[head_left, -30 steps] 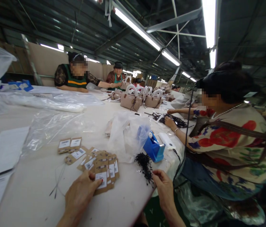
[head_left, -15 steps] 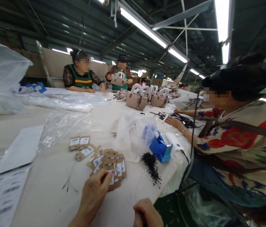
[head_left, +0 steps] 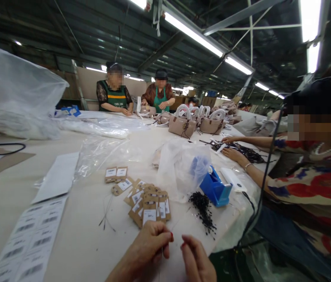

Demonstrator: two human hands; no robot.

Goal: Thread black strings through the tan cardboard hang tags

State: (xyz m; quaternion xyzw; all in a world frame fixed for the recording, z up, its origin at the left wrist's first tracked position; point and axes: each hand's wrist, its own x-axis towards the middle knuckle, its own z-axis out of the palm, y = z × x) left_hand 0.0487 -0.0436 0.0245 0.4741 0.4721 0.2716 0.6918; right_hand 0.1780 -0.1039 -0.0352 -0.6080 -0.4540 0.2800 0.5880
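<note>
My left hand [head_left: 149,244] is closed in a pinch just in front of a fanned pile of brown cardboard hang tags [head_left: 150,197] with white barcode labels. What its fingertips hold, if anything, is too small to make out. Close beside it, my right hand [head_left: 196,258] has its fingers pressed together, and their contents are hidden. Up and to the right lies a tangled bunch of black tag strings [head_left: 203,211]. A few loose thin strings [head_left: 105,219] lie left of the tags.
Barcode sticker sheets [head_left: 33,239] lie at left. A blue tape dispenser [head_left: 216,188], plastic bags [head_left: 179,168] and a white device [head_left: 234,179] stand at right. Beige handbags [head_left: 183,125] fill the back. A co-worker [head_left: 315,184] handles black cords [head_left: 247,152]; two others work across the table.
The view has swung left, so things sit further right. My hands have come closer together, the right one rising towards the left. The far co-worker has lowered a handbag to the table.
</note>
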